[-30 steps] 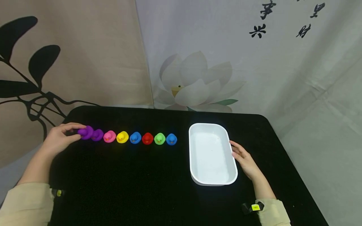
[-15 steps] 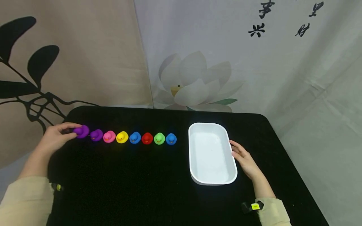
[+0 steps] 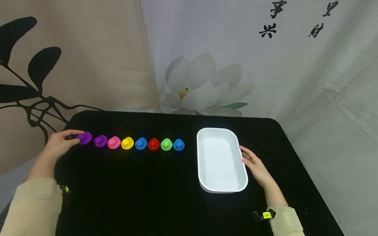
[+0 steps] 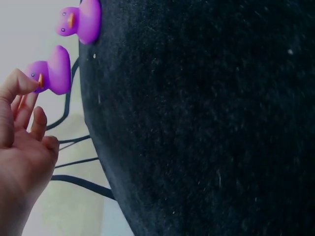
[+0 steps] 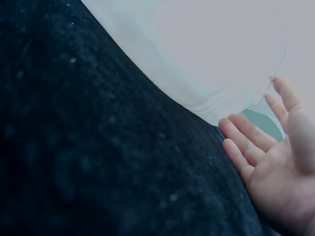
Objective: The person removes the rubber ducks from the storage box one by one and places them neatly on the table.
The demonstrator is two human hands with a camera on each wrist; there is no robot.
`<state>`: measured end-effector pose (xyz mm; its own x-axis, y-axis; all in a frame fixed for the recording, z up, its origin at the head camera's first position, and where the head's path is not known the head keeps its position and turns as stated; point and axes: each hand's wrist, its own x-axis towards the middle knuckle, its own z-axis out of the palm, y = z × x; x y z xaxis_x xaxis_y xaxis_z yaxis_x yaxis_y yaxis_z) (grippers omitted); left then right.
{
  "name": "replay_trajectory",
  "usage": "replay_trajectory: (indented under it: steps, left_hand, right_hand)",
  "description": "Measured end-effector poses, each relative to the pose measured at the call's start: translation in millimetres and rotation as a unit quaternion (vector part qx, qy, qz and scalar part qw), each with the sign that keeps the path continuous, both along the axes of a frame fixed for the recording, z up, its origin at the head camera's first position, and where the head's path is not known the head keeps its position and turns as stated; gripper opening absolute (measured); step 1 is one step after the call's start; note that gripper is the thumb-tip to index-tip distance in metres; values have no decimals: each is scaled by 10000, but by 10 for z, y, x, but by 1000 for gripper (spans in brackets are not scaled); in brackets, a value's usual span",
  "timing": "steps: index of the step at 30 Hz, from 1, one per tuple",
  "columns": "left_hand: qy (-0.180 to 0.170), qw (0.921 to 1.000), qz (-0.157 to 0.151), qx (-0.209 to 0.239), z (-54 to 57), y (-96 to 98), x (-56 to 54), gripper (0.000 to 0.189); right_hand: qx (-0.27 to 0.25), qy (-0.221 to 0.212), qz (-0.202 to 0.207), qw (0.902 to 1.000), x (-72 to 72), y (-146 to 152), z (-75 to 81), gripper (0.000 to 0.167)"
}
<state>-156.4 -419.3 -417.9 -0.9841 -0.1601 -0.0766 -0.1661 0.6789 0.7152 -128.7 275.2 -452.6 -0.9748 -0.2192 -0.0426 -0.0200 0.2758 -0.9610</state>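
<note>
At the left end of a row of rubber ducks, my left hand (image 3: 59,143) pinches a purple rubber duck (image 3: 86,138) by its head between thumb and fingers. The left wrist view shows that held duck (image 4: 59,71) beside a second purple duck (image 4: 89,20), with a small gap between them. My right hand (image 3: 257,167) touches the right side of a white plastic tray (image 3: 222,192), its fingers fairly straight. In the right wrist view the fingertips (image 5: 231,120) meet the tray's outer wall (image 5: 162,73). Nothing lies inside the tray.
Rightward from the second purple duck (image 3: 100,141) run pink (image 3: 114,142), yellow (image 3: 127,143), blue (image 3: 141,143), red (image 3: 154,144), green (image 3: 166,144) and blue ducks (image 3: 178,145). They stand on a black table (image 3: 133,196). A printed curtain (image 3: 118,59) hangs behind its far edge.
My left hand has shifted slightly left with the purple duck, opening a small gap from the second purple one. The left forearm has swung a little right. My right hand and the tray look unmoved.
</note>
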Motion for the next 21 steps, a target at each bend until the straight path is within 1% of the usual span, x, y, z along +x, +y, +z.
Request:
replay_trajectory:
  steps: [7,8,12,16,21]
  left_hand:
    - [-164,9998,55,35,-84,-21,-62,49]
    - [-193,9998,75,39,-94,-21,-71,49]
    - [-266,9995,113,92,-128,-19,-95,51]
    - [-233,9996,60,118,-162,-11,-106,49]
    - [-278,9995,38,140,-187,-2,-117,48]
  right_hand:
    - [-85,-19,-36,10000,-98,111,-239,51]
    - [-75,-3,-38,10000,-106,119,-251,51]
    - [-36,58,-9,10000,-124,129,-264,52]
    - [-27,53,8,10000,-119,126,-255,52]
    - [-38,47,-4,10000,-107,121,-246,52]
